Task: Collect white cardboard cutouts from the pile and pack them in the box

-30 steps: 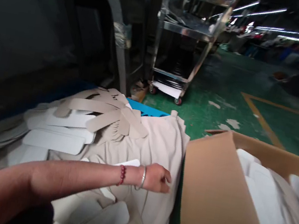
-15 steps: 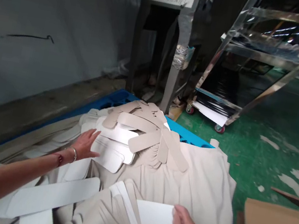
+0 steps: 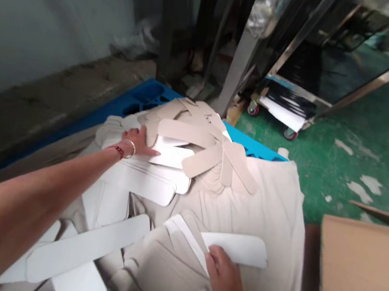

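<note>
A big heap of flat die-cut card pieces (image 3: 187, 184), white and beige with rounded ends, lies on a blue pallet (image 3: 142, 101). My left hand (image 3: 138, 141), with a bead bracelet and a metal bangle at the wrist, reaches far out and rests on a white strip (image 3: 168, 156) near the top of the heap. My right hand (image 3: 226, 276) is low and close to me, its fingers on the near end of a white rounded card strip (image 3: 240, 249) that lies on the beige stacks.
An open brown cardboard box (image 3: 362, 280) stands at the right. A steel wheeled trolley (image 3: 291, 107) and a taped metal post (image 3: 242, 63) stand behind the heap on the green floor (image 3: 357, 159). A grey wall (image 3: 44, 14) runs along the left.
The view swung left from the box to the heap. My left hand moved from the heap's edge to the white strips farther up. My right hand came into view on a white strip.
</note>
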Demonstrator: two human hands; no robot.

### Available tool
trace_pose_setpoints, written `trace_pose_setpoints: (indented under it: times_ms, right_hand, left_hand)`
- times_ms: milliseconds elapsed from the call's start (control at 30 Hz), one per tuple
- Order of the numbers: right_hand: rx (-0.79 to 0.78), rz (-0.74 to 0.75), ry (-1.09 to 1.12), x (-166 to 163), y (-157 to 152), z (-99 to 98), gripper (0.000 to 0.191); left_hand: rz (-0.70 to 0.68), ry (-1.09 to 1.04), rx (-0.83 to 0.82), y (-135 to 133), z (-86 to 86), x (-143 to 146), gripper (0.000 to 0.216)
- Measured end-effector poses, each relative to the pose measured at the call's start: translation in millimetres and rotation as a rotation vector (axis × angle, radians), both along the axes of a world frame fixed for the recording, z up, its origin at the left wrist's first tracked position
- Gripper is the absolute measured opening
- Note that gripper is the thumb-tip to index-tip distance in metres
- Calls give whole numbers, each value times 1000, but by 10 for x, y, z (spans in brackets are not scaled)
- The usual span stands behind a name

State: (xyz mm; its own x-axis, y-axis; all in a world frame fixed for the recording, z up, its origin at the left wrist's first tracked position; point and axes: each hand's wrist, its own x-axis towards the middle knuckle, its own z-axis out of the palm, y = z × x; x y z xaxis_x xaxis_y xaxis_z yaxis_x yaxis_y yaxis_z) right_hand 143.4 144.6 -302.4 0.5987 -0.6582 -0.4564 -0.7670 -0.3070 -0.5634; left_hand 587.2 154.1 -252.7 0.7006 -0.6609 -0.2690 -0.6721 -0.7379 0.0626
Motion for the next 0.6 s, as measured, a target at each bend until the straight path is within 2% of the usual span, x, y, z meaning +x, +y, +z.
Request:
trace_pose_setpoints:
  times_ms: [67,200,333,433,533,600]
  right_hand:
    - [-85,-24,136,23,94,-10,51]
    - [-121,-33,327,158,218,-66,70]
    - [-200,-66,302,311,306,-92,69]
    - [-177,-72,250,367,335,-65,58]
    - [-135,-18,221,377,382,28,49]
    - [-115,49,205,368,455,108,55]
  left_hand:
    - [1,-7,10,81,-112,18,127]
    - [-34,-126,-95,356,-323,-84,132]
    - [-10,-217,-151,678,-460,-415,116]
    - [8,-221,-127,880,-520,-725,99]
    - [43,-185,-83,1052,-541,-1019,91]
    - [71,-146,-45,1139,-520,-1170,85]
